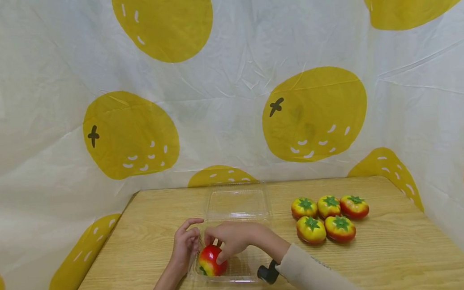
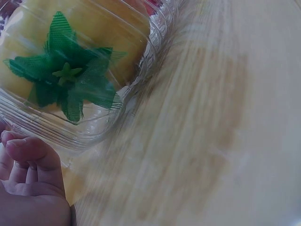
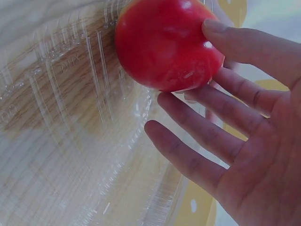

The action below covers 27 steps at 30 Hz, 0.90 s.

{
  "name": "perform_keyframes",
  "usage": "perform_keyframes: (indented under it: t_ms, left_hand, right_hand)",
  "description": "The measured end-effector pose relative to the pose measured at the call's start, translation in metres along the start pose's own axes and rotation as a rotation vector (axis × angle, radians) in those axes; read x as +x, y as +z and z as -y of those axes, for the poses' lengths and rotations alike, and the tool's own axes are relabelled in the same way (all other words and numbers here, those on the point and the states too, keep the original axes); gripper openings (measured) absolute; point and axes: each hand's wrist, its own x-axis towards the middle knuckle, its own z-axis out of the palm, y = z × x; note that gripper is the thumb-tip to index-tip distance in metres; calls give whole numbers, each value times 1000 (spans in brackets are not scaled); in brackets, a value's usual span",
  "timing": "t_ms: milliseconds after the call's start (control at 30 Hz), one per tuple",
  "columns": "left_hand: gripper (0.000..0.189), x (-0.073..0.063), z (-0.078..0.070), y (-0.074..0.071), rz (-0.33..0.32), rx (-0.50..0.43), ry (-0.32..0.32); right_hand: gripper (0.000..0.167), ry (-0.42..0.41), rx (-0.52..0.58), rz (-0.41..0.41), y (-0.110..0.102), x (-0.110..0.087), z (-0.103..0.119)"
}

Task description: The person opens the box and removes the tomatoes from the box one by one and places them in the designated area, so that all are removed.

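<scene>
A clear plastic clamshell box [image 1: 241, 278] lies opened on the table, its lid [image 1: 238, 203] folded back toward the curtain. In its front left corner a red and yellow toy persimmon [image 1: 210, 259] sits tipped on its side, green leaves [image 2: 68, 75] against the clear wall. My right hand [image 1: 232, 238] reaches into the box and holds this persimmon, thumb [image 3: 249, 47] on its red side and fingers around the other. Beside the box's left wall is my left hand [image 1: 185, 243], fingers loosely curled and close to the plastic, with nothing in them.
Several more toy persimmons [image 1: 330, 219] stand in two rows to the right of the box, leaves up. The wooden table [image 1: 141, 232] ends at a white curtain [image 1: 223, 132] printed with yellow fruit, which also hangs at both sides.
</scene>
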Motion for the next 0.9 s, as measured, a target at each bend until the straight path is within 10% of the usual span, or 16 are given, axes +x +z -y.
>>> perform_keyframes:
  t_ms: [900]
  left_hand:
    - [28,1,2,-1,15,-8,18]
  right_hand:
    - [55,-3,15,78,1,4,2]
